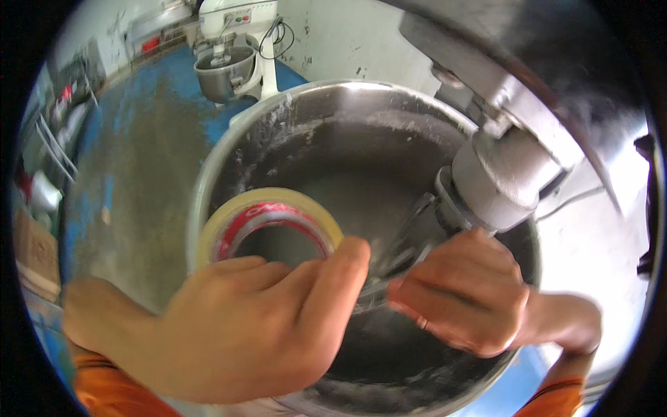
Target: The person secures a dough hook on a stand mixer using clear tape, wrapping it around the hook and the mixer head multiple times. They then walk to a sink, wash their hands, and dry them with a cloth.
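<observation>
My left hand [257,326] is closed around the near side of a roll of clear tape [316,208], yellowish with a red-printed core. The roll stands tilted over the left part of a large steel mixing bowl [215,160], whose inner wall has whitish smears. Beside the mixer's metal shaft fitting [497,177], my right hand [465,295] is a closed fist over the bowl. What its fingers pinch, if anything, I cannot make out. A metal beater [410,240] hangs down from the fitting, partly behind the right hand.
The mixer's head [514,90] overhangs the bowl at the upper right. A smaller white stand mixer [267,59] with a steel bowl stands farther back by the wall. Worn blue paint covers parts of the floor [132,174]. At the left edge is a cardboard box [36,256].
</observation>
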`<move>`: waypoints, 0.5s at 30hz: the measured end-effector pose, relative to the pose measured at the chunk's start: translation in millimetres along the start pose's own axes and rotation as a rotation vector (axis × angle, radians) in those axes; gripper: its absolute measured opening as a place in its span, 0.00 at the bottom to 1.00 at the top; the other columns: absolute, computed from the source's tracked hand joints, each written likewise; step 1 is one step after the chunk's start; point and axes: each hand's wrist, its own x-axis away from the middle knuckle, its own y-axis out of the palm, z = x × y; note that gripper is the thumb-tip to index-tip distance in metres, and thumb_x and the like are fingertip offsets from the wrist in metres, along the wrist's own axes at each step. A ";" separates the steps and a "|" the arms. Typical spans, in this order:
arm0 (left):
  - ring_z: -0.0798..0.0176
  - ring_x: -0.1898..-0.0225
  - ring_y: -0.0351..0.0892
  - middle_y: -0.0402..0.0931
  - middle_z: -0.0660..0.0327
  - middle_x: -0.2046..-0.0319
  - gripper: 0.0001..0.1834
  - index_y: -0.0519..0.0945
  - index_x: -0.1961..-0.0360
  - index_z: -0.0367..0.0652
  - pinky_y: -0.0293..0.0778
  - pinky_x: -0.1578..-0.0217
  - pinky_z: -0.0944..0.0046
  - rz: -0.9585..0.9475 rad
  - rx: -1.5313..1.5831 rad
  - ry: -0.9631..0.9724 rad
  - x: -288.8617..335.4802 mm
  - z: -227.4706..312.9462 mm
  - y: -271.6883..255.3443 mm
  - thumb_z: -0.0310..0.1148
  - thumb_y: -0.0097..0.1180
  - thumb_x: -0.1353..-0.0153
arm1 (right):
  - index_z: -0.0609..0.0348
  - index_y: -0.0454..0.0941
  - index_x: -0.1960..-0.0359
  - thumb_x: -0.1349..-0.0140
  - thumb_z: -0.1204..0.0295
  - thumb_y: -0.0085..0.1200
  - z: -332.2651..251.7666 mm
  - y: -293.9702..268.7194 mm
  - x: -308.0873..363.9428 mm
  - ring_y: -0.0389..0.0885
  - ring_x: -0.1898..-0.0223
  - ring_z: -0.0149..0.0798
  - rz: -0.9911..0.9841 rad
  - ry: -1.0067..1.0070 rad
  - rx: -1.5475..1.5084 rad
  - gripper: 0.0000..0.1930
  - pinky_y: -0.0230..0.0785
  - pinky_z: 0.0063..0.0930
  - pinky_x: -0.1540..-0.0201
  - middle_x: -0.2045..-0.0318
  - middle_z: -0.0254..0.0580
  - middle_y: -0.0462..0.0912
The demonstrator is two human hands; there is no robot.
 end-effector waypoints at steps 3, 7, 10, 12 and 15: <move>0.61 0.80 0.81 0.80 0.60 0.75 0.26 0.77 0.51 0.34 0.75 0.79 0.62 0.101 0.135 0.029 -4.9 -1.2 -2.9 0.29 0.69 0.53 | 0.66 0.83 0.69 0.60 0.73 0.65 -0.8 -1.9 -3.5 0.78 0.75 0.34 0.025 -0.009 -0.033 0.14 0.61 0.26 0.74 0.73 0.39 0.80; 0.62 0.84 0.76 0.71 0.64 0.82 0.18 0.82 0.57 0.44 0.72 0.83 0.63 0.106 -0.027 0.064 -6.8 -16.2 -1.9 0.32 0.68 0.52 | 0.67 0.83 0.68 0.58 0.74 0.68 3.8 -1.6 -7.0 0.77 0.77 0.33 -0.019 -0.012 0.010 0.14 0.59 0.25 0.77 0.75 0.38 0.80; 0.56 0.80 0.80 0.77 0.60 0.79 0.16 0.81 0.57 0.44 0.75 0.81 0.59 -0.143 0.141 0.129 -6.6 -36.1 -5.2 0.36 0.67 0.46 | 0.66 0.84 0.68 0.52 0.76 0.69 1.5 -5.2 -8.3 0.77 0.77 0.34 -0.070 0.087 0.011 0.10 0.62 0.26 0.74 0.75 0.39 0.80; 0.52 0.76 0.83 0.81 0.56 0.74 0.17 0.80 0.55 0.43 0.79 0.77 0.56 -0.278 0.281 0.164 -8.5 -44.3 -8.5 0.39 0.65 0.43 | 0.65 0.85 0.68 0.49 0.76 0.68 -3.8 -7.1 -7.5 0.77 0.76 0.34 -0.100 0.104 0.045 0.08 0.63 0.26 0.71 0.75 0.39 0.81; 0.52 0.77 0.83 0.81 0.55 0.76 0.19 0.79 0.54 0.43 0.81 0.74 0.57 -0.431 0.362 0.137 -9.0 -47.0 -17.8 0.39 0.66 0.44 | 0.65 0.85 0.68 0.50 0.78 0.68 -9.4 -11.4 -6.9 0.77 0.76 0.34 -0.114 0.118 0.049 0.08 0.63 0.27 0.71 0.76 0.39 0.81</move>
